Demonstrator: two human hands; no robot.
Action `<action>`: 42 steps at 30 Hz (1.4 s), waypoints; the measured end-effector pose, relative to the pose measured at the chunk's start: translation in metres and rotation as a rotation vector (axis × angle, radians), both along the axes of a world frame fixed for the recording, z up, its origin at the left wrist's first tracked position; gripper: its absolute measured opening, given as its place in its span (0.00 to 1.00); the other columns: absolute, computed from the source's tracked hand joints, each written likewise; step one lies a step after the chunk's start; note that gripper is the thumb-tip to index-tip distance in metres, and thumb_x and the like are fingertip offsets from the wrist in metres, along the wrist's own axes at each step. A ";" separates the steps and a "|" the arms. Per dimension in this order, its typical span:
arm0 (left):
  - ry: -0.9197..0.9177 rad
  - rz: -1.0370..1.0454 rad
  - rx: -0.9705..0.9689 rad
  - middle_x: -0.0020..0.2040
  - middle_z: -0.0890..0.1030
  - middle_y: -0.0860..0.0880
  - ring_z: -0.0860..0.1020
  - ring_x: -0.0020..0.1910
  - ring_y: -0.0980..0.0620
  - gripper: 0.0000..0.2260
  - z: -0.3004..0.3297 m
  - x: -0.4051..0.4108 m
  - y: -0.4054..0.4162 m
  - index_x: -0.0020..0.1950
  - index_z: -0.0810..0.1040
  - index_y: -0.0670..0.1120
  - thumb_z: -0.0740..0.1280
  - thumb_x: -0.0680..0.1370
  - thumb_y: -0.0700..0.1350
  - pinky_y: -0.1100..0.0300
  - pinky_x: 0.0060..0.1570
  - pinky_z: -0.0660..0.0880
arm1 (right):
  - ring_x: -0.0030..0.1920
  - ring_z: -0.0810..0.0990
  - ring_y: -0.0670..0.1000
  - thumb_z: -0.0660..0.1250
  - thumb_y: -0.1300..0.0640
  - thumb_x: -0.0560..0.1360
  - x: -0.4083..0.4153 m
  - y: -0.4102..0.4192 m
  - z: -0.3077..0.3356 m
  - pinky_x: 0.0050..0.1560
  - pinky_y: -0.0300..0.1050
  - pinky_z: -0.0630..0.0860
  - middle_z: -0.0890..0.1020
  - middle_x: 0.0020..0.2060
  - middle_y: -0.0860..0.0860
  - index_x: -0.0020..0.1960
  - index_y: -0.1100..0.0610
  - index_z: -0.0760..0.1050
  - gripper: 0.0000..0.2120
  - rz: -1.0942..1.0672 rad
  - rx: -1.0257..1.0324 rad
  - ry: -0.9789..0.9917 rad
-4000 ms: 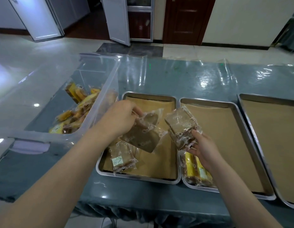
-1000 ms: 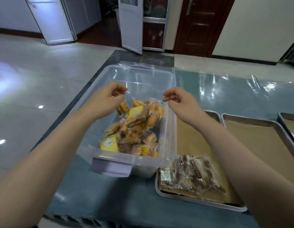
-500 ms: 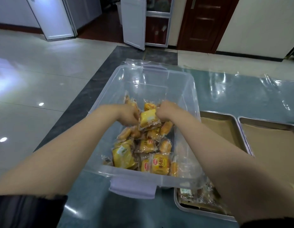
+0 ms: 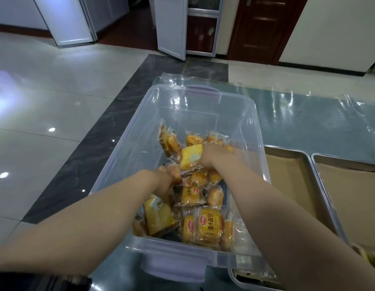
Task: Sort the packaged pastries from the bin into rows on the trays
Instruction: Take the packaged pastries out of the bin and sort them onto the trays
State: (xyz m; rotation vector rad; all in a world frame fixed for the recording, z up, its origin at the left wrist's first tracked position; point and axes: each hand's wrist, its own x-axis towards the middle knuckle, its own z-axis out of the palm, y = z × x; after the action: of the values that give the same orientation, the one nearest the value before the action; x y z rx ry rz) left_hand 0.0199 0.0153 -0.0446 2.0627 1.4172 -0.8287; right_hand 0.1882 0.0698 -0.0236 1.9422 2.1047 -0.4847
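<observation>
Stood at the bench's (image 4: 308, 122) left edge: a clear plastic bin (image 4: 203, 258), near wall toward the front edge, purple latch on it. Lay heaped over the bin floor, thickest toward the near wall: yellow packaged pastries (image 4: 209, 225). Reached down into the pile from the near left: left hand (image 4: 166, 182), buried among the wrappers, fingers hidden under the packets, so spread or gripping could not be told. Reached in beside it, farther back and nearer the bin's right wall: right hand (image 4: 216, 157), knuckles up, fingers curled down out of sight, pressed against a flat yellow packet (image 4: 190, 157) tilted at its left side; whether pinched or only touched, could not be told. Sat just right of the bin, toward the bench's right edge: two metal trays lined with brown paper, first tray (image 4: 287, 179) touching the bin wall, second tray (image 4: 350, 185) just beside it. Showed at the first tray's near corner, under the bin's edge: some clear-wrapped packets (image 4: 254, 276).
</observation>
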 end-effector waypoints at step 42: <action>-0.198 0.045 0.193 0.53 0.76 0.54 0.75 0.51 0.52 0.18 0.049 -0.022 0.028 0.56 0.76 0.54 0.75 0.71 0.57 0.57 0.49 0.74 | 0.41 0.77 0.56 0.60 0.64 0.78 0.018 0.022 0.035 0.37 0.44 0.70 0.77 0.38 0.54 0.41 0.61 0.76 0.09 -0.246 0.306 0.405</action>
State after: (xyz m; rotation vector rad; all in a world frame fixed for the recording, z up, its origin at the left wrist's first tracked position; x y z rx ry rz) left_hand -0.0022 0.0437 0.0047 2.1769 1.4753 -0.4698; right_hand 0.2066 0.0921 0.0112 2.4724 2.2959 -0.6886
